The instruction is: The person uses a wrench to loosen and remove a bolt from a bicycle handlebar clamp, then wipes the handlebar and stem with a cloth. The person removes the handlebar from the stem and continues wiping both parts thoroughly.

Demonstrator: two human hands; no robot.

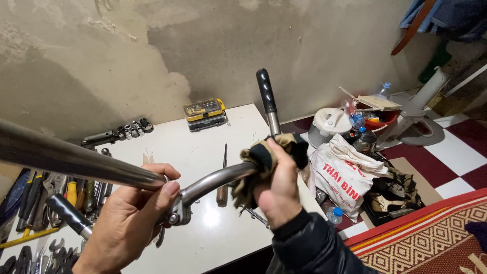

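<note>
Steel handlebar (pixel 218 180): your left hand (pixel 129 218) grips its clamp.
Rag (pixel 264 155): your right hand (pixel 276 190) closes around it on the bar.

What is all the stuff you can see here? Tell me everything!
Handlebar: one, shiny silver metal with black grips, held over the table.
Rag: one, tan and black, wrapped round the bar.
Table: one, white, by the wall.
Bit box: one, yellow and grey, at the table's back edge.
Sockets: several, silver, back left of the table.
Screwdriver: one, wooden handle, lying mid-table.
Hand tools: many, mixed colours, left edge.
White bag: one, red print, on the floor.
Rug: one, red patterned, bottom right.
Left hand: grips the bar's clamp end.
Right hand: presses the rag on the bar.
</note>
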